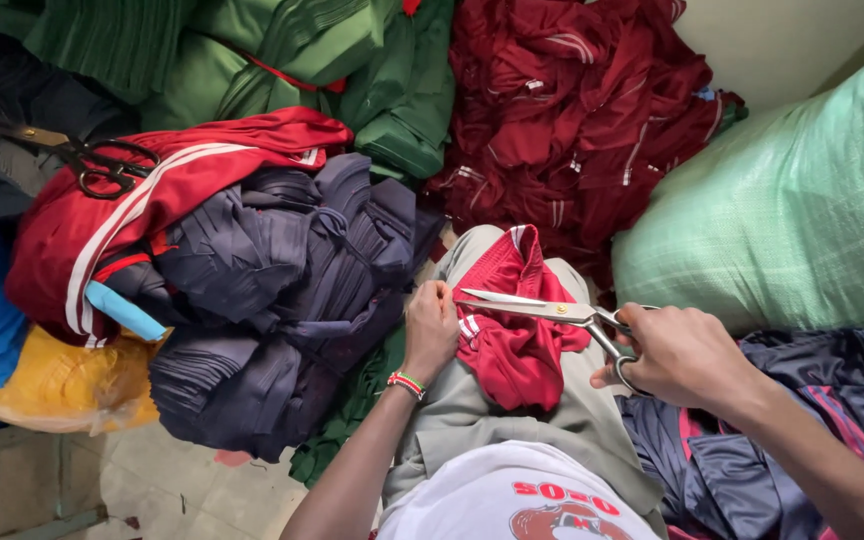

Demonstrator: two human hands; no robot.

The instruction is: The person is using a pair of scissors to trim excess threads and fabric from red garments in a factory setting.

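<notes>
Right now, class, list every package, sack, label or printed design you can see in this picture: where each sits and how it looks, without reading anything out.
Woven sack: right side, large, bulging, pale green.
Plastic bag: lower left under the folded cloth, crumpled, yellow-orange.
Blue tag: on the red bundle at left, a light blue strip.
Shirt print: bottom centre on the white shirt, red design.
No signs or screens.
</notes>
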